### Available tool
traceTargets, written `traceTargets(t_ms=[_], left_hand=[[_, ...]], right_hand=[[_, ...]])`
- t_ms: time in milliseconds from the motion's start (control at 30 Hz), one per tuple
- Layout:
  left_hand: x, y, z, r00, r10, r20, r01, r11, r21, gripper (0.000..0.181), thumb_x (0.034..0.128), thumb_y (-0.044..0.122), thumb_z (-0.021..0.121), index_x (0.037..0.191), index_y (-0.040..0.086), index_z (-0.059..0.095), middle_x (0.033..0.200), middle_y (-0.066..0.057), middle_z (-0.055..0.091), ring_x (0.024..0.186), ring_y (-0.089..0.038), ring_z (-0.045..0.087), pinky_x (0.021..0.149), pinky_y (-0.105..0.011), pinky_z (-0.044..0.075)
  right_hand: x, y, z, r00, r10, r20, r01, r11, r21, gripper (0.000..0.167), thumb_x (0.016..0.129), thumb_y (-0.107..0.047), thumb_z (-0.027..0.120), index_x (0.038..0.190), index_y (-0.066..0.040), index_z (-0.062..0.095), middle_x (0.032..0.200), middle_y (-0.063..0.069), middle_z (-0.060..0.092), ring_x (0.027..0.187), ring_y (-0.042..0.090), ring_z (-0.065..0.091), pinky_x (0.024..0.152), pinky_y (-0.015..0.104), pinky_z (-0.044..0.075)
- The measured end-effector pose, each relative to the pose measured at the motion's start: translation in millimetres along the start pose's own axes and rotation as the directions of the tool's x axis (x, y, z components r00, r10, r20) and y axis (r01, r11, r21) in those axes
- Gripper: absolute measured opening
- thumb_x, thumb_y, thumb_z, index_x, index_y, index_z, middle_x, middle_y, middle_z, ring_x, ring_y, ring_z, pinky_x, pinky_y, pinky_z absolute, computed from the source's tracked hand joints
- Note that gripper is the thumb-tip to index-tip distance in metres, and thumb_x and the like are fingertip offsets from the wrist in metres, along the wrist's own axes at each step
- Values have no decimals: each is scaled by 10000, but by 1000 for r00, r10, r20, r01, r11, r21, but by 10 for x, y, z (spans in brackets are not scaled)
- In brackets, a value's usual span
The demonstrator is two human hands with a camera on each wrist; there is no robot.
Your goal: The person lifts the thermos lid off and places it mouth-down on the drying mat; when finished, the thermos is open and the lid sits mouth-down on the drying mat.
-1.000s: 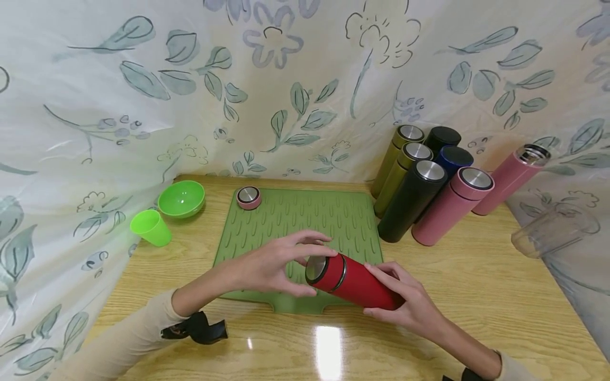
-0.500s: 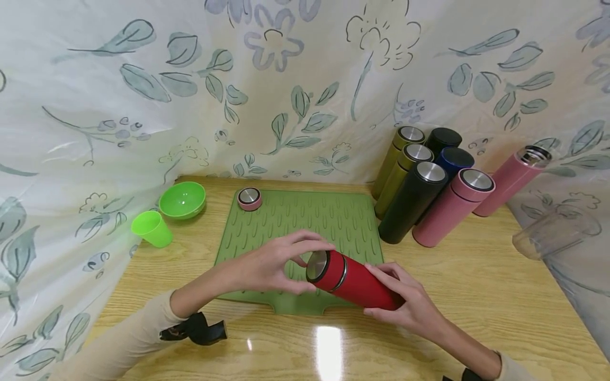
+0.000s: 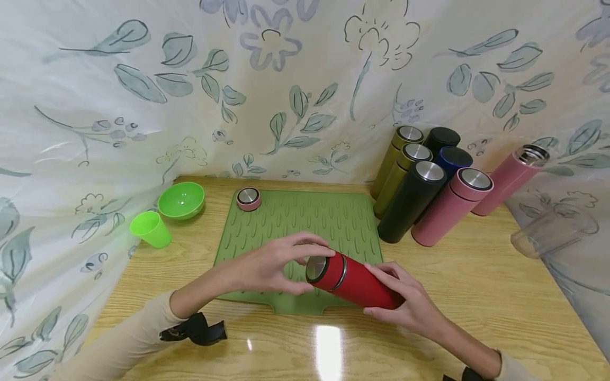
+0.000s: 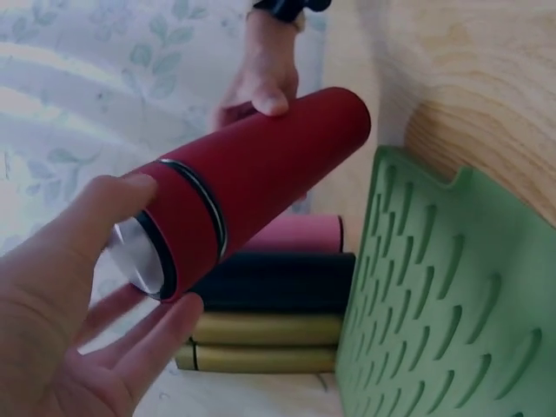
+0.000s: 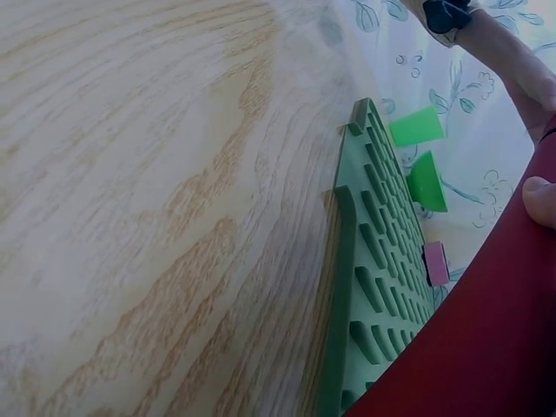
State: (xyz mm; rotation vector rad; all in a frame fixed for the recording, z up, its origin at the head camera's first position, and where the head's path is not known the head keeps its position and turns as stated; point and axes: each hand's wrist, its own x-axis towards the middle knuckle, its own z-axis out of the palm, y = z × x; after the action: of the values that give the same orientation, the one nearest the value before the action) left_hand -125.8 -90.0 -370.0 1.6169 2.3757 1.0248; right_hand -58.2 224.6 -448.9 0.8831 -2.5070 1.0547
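Flask (image 3: 364,287), red, tilted, above near-right edge of green mat (image 3: 305,217) | in curled grip of right hand (image 3: 407,299): lower end | in half-closed pinch of left hand (image 3: 276,264): red cap (image 3: 334,272), seated, not yet off | already done, apparently: pink cap (image 3: 248,203) off, on mat's far-left corner; uncapped pink flask (image 3: 507,182) right of mat

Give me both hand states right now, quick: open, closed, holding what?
Left hand: holding the red flask by its cap.
Right hand: holding the same flask, toward the end opposite the cap.
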Motion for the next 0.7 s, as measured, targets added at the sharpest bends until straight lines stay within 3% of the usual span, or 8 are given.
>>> traceTargets(t_ms=[167, 367, 567, 700], left_hand=[[4, -2, 1, 1000, -25, -3, 25, 999, 37, 712, 808, 287, 785, 1435, 229, 453, 1488, -26, 400, 1270, -141, 504, 944, -252, 541], [14, -2, 0, 1000, -28, -3, 28, 999, 26, 682, 817, 278, 779, 1422, 215, 471, 1446, -19, 450, 1200, -113, 540, 886, -189, 546], [10, 6, 23, 997, -76, -12, 76, 997, -30, 679, 802, 320, 792, 1401, 207, 492, 1413, -12, 481, 1141, -111, 562, 771, -139, 552], [4, 15, 31, 997, -79, -4, 79, 997, -12, 689, 804, 340, 788, 1410, 219, 483, 1428, -9, 461, 1136, -111, 568, 800, -143, 549]], right_hand=[[1, 18, 3, 1000, -6, -3, 6, 1000, -3, 793, 660, -197, 898, 1370, -105, 558, 1194, 16, 577, 1043, 40, 511, 710, 178, 503], [2, 23, 9, 1000, 10, 7, -10, 1000, 7, 793, 662, -197, 897, 1373, -116, 557, 1197, 11, 576, 1034, 49, 517, 714, 177, 503], [7, 20, 21, 1000, 18, 16, -18, 1000, 9, 789, 670, -209, 893, 1379, -140, 554, 1194, 8, 574, 1025, 54, 519, 706, 198, 511], [5, 34, 35, 1000, -4, 6, 4, 1000, 6, 789, 665, -203, 895, 1374, -133, 558, 1181, 10, 577, 1015, 56, 522, 699, 192, 507]])
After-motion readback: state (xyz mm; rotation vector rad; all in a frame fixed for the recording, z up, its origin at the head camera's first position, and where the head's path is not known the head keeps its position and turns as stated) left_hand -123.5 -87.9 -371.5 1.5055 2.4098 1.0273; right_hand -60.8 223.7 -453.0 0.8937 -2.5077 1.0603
